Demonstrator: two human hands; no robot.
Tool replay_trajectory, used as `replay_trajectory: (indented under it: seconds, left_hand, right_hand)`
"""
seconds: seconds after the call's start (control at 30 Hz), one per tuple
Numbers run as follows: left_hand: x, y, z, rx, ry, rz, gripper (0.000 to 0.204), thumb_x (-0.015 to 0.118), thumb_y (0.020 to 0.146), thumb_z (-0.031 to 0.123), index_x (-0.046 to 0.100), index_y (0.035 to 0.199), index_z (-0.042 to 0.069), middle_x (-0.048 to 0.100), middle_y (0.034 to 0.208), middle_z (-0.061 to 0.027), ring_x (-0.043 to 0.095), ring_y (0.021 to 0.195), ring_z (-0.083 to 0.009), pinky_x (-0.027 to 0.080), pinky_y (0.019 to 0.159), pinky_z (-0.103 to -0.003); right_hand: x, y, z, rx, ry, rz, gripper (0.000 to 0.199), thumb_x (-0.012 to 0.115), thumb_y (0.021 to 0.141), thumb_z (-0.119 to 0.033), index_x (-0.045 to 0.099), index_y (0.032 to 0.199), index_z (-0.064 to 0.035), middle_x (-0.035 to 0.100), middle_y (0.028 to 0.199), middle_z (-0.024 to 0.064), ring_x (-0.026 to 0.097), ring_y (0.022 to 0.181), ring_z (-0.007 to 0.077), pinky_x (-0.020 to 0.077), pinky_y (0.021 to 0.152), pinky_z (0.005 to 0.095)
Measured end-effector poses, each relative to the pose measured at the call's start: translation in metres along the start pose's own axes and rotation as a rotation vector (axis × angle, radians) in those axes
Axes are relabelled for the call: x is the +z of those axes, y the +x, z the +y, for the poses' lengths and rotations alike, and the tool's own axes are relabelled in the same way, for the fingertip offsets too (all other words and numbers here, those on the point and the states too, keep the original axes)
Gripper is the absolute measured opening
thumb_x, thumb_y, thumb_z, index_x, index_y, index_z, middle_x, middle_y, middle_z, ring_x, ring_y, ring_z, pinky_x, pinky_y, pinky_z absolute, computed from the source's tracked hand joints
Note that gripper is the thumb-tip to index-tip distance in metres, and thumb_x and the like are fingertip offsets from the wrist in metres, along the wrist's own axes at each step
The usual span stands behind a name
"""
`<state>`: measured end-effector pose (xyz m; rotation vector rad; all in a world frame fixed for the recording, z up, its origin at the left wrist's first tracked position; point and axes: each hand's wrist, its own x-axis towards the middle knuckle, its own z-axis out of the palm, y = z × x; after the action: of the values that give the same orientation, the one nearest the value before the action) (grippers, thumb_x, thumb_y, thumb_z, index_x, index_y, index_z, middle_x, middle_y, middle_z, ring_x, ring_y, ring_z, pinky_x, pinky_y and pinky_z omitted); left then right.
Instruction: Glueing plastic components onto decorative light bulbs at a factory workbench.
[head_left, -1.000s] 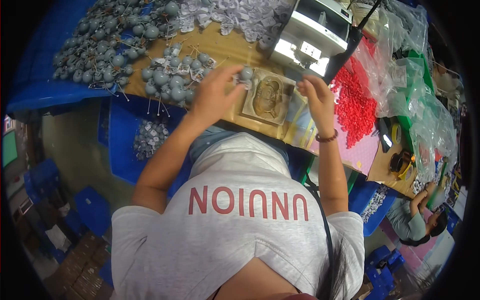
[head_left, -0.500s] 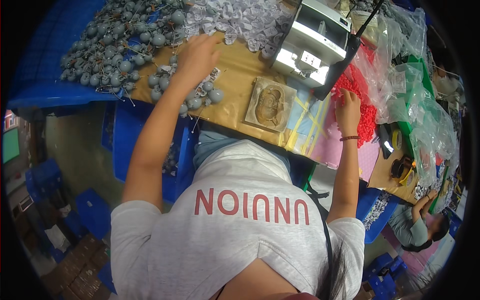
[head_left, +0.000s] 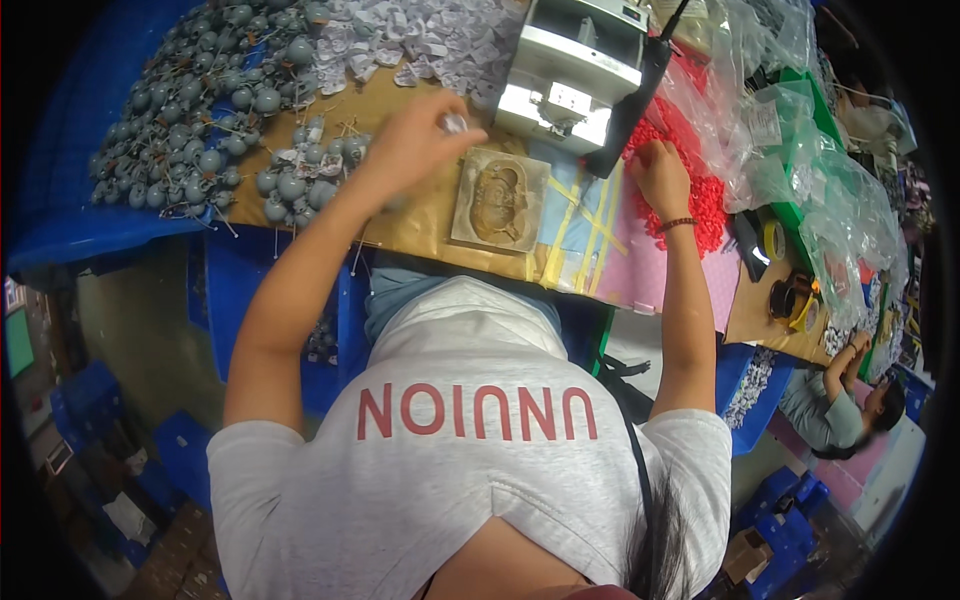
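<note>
My left hand is closed on a small white plastic part, held between the fingers and thumb. It is above the brown-papered table, just left of a square metal mould with a rounded hollow. Behind that hand spreads a pile of similar white plastic parts. My right hand is at the near left side of a heap of small red parts, its fingers curled together against them. Whatever lies between those fingertips is hidden.
A white machine with a lit front stands behind the mould. Grey balls with wires are heaped at the left, with a smaller cluster nearer. Clear plastic bags and tape rolls lie right. A co-worker sits far right.
My left hand has moved right and nearer from the white pile's edge, now with a white plastic part in it. My right hand has stayed at the red heap. The whole view has shifted slightly.
</note>
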<state>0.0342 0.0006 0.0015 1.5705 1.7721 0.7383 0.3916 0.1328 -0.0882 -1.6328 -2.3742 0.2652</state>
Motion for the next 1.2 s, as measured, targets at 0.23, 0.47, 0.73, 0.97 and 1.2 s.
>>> replay_trajectory:
  seconds: [0.23,0.47,0.73,0.97,1.2]
  left_hand:
    - [0.084,-0.038,0.008,0.066,0.240,0.072,0.031,0.076,0.082,0.032,0.066,0.099,0.009,0.061,0.103,-0.0093,0.061,0.083,-0.0292,0.051,0.074,-0.040]
    - [0.066,-0.045,-0.013,0.450,0.269,-0.021,0.026,0.074,0.080,0.020,0.069,0.103,0.011,0.059,0.108,-0.0066,0.055,0.106,-0.0296,0.048,0.088,-0.039]
    - [0.070,-0.045,-0.012,0.356,0.255,-0.010,0.023,0.071,0.081,0.012,0.068,0.103,0.012,0.058,0.108,-0.0068,0.054,0.107,-0.0300,0.048,0.090,-0.039]
    - [0.062,-0.045,-0.012,0.344,0.119,0.033,0.038,0.073,0.080,0.019,0.062,0.116,0.011,0.057,0.114,-0.0093,0.053,0.110,-0.0318,0.047,0.091,-0.041]
    - [-0.037,-0.008,-0.071,0.240,0.323,0.347,0.040,0.072,0.083,0.020,0.061,0.119,0.007,0.060,0.116,-0.0145,0.055,0.112,-0.0343,0.044,0.098,-0.042]
  right_hand:
    - [-0.008,-0.002,-0.007,-0.021,0.121,0.063,0.018,0.068,0.078,-0.019,0.065,0.087,-0.0037,0.064,0.088,0.0149,0.064,0.081,0.0336,0.0517,0.072,0.0435]
    - [-0.034,-0.028,-0.013,0.243,1.080,0.081,0.006,0.068,0.087,0.001,0.063,0.090,-0.0006,0.069,0.088,0.0033,0.063,0.079,0.0093,0.0513,0.071,0.0230]
    - [-0.009,-0.047,-0.084,0.079,1.220,-0.110,0.014,0.070,0.086,0.002,0.061,0.097,-0.0011,0.067,0.091,0.0030,0.063,0.082,0.0076,0.0505,0.074,0.0212]
    - [-0.007,-0.018,-0.002,0.106,0.689,0.298,0.015,0.069,0.087,-0.002,0.067,0.102,-0.0024,0.069,0.093,0.0056,0.065,0.085,0.0142,0.0514,0.077,0.0267]
    - [-0.014,-0.020,-0.012,-0.067,0.546,0.357,0.017,0.067,0.087,-0.001,0.068,0.104,-0.0025,0.068,0.096,0.0094,0.065,0.087,0.0204,0.0512,0.074,0.0302]
